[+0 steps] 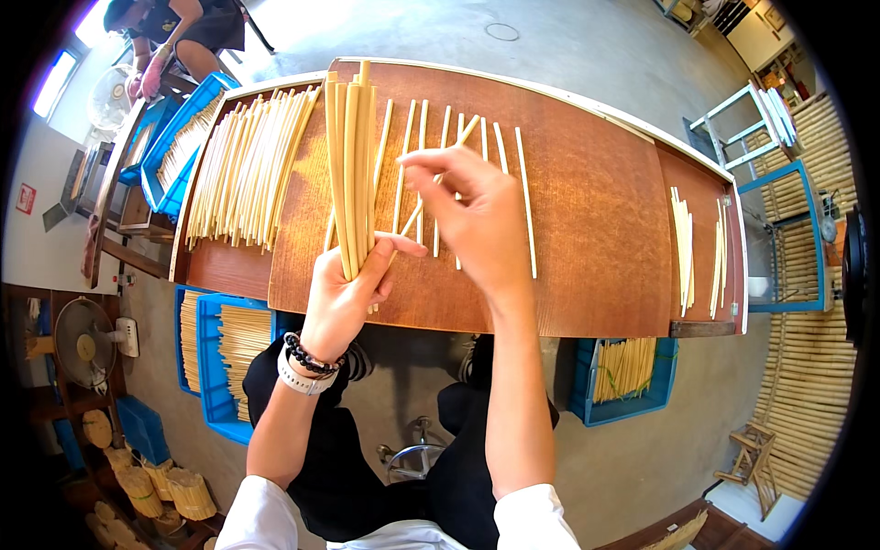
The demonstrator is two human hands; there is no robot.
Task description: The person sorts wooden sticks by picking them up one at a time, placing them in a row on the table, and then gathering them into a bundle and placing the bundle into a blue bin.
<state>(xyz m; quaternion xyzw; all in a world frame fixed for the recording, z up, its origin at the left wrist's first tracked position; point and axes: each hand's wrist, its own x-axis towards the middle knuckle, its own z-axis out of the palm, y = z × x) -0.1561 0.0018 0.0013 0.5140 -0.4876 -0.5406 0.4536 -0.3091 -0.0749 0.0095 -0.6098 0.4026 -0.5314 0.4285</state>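
My left hand (350, 282) grips a bundle of pale wooden sticks (352, 172) near its lower end, the bundle standing up above the table. To its right, my right hand (474, 213) is slightly blurred, with thumb and forefinger close together; whether it touches the slanting stick (411, 218) beneath it I cannot tell. Several single sticks (526, 203) lie spaced apart on the brown wooden board (598, 227), around and under my hands. A dense row of sticks (251, 168) lies at the table's left end, and two small groups (682, 251) lie at its right end.
Blue crates of sticks (213, 371) stand below the table's left side, another crate (622, 412) below its right. Beyond the left end sits a person (189, 34) in pink gloves, near more blue crates (155, 185). A white raised rim (591, 103) runs along the far edge.
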